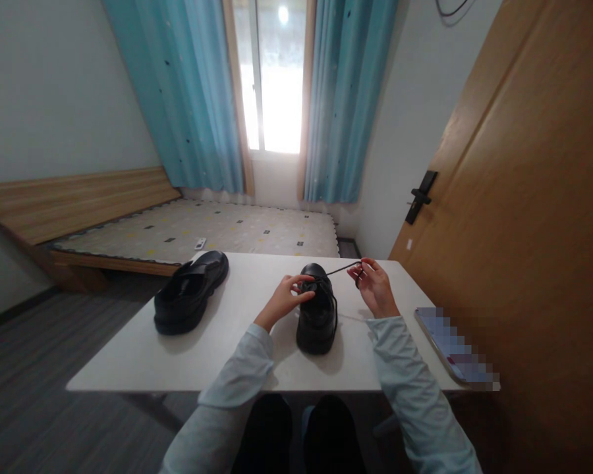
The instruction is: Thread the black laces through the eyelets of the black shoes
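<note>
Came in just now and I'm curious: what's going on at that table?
A person is handling the lace of a black shoe on the white table. The right hand holds the lace drawn out to the right, while the left hand is at the shoe's lacing; exactly what its fingers grip is hard to tell. A second black shoe stands untouched to the left.
</note>
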Motion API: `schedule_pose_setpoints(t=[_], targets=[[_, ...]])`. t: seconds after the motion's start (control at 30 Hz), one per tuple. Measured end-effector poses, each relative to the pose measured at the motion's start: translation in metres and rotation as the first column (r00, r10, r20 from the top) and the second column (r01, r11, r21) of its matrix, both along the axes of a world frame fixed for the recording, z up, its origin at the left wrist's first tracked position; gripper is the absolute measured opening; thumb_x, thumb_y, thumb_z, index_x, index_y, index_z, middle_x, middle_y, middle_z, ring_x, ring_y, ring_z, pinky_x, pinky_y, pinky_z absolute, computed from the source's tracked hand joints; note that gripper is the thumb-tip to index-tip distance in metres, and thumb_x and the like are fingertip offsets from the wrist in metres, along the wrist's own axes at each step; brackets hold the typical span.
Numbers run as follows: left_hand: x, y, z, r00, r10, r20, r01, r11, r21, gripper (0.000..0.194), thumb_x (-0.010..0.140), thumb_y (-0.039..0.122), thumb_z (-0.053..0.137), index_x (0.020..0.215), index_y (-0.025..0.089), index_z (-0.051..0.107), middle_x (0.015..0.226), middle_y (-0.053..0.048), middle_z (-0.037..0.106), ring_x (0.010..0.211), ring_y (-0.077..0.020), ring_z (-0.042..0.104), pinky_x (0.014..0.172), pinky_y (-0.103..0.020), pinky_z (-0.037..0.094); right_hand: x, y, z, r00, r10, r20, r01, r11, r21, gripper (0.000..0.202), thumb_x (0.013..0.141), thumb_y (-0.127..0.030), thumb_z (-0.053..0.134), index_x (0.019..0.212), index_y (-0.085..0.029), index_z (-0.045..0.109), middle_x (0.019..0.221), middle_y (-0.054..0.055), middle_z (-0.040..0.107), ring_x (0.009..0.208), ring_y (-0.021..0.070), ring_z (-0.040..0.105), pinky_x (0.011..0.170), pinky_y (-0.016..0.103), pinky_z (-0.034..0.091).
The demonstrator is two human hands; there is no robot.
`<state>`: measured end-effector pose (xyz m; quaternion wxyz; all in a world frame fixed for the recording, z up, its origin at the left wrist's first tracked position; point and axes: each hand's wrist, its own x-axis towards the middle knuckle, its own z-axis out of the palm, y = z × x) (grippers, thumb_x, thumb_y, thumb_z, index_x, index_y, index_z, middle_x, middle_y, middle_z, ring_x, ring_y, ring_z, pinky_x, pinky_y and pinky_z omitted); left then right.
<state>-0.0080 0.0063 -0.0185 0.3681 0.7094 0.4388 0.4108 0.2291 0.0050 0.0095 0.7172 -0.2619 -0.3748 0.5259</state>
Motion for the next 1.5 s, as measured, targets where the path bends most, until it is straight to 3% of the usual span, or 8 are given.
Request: schedule_pose_setpoints(t=[0.17,0.37,0.47,0.67,0.8,0.9,1.07,1.5], targets=[[0.000,0.000,-0.001,1.000,0.004,0.011,-0.005,1.000,0.017,0.041,0.069,0.036,0.072,0.108,0.023,0.067,0.097,-0.006,0.052,0.080,-0.0170,0.060,0.080,-0.036,0.051,-0.002,-0.001,-0.002,0.994,-0.071,0.088,0.077,0.995,-0.067,0.021,0.064,-0.026,0.076,0.080,-0.020,0.064,0.071,-0.004,0.062,0.063,0.0094,0.058,0.066,0.027,0.050],[0.000,0.003,-0.004,0.999,0.007,0.047,-0.009,0.999,0.049,0.037,0.076,0.043,0.065,0.105,0.021,0.067,0.098,-0.007,0.056,0.080,-0.0164,0.061,0.078,-0.035,0.052,-0.006,0.001,-0.011,0.890,-0.171,0.422,0.218,0.974,-0.065,0.023,0.066,-0.033,0.072,0.081,-0.019,0.063,0.078,-0.001,0.062,0.067,0.0115,0.056,0.065,0.026,0.046],[0.000,0.005,-0.006,0.997,0.025,0.074,-0.029,0.998,0.053,0.030,0.081,0.041,0.058,0.100,0.019,0.068,0.098,-0.008,0.061,0.080,-0.0167,0.061,0.072,-0.032,0.053,-0.009,0.001,-0.012,0.770,-0.149,0.620,0.196,0.981,-0.007,0.027,0.071,-0.041,0.068,0.085,-0.018,0.064,0.088,0.004,0.064,0.078,0.0170,0.059,0.073,0.033,0.048],[0.002,0.005,-0.004,0.993,0.084,0.080,-0.090,0.992,0.083,0.022,0.079,0.033,0.059,0.091,0.017,0.067,0.094,-0.007,0.066,0.077,-0.0166,0.062,0.068,-0.030,0.052,-0.011,0.003,-0.023,0.385,-0.121,0.915,-0.031,0.989,0.143,0.044,0.077,-0.050,0.062,0.111,-0.021,0.063,0.119,0.009,0.062,0.114,0.0257,0.053,0.102,0.044,0.036],[0.003,0.005,-0.003,0.992,0.107,0.071,-0.115,0.988,0.108,0.018,0.076,0.030,0.061,0.087,0.017,0.066,0.088,-0.006,0.067,0.074,-0.0159,0.061,0.071,-0.030,0.051,-0.008,0.009,-0.040,0.224,-0.089,0.971,-0.035,0.994,0.099,0.051,0.083,-0.057,0.050,0.117,-0.020,0.062,0.118,0.012,0.062,0.116,0.0282,0.053,0.103,0.048,0.036],[0.004,0.004,-0.003,0.990,0.121,0.069,-0.129,0.985,0.119,0.017,0.075,0.030,0.062,0.084,0.017,0.066,0.084,-0.005,0.068,0.073,-0.0156,0.061,0.070,-0.030,0.051,-0.006,0.010,-0.044,0.153,-0.070,0.986,0.003,0.997,0.071,0.059,0.081,-0.063,0.049,0.120,-0.021,0.060,0.130,0.015,0.055,0.130,0.0321,0.042,0.108,0.052,0.030],[0.005,0.005,-0.003,0.989,0.135,0.068,-0.143,0.981,0.129,0.015,0.075,0.029,0.061,0.082,0.017,0.065,0.080,-0.004,0.067,0.072,-0.0158,0.062,0.068,-0.029,0.051,-0.011,0.004,-0.033,0.170,-0.022,0.985,-0.099,0.994,0.039,0.075,0.078,-0.068,0.048,0.134,-0.019,0.048,0.147,0.015,0.035,0.138,0.0289,0.030,0.113,0.048,0.022],[0.012,0.005,-0.002,0.983,0.172,0.059,-0.180,0.969,0.169,0.006,0.082,0.022,0.053,0.080,0.018,0.056,0.082,-0.004,0.063,0.079,-0.0173,0.059,0.074,-0.031,0.048,-0.019,-0.001,-0.027,0.299,-0.002,0.954,-0.143,0.989,0.047,0.064,0.078,-0.056,0.058,0.130,-0.021,0.051,0.136,0.011,0.051,0.128,0.0262,0.045,0.111,0.045,0.029]])
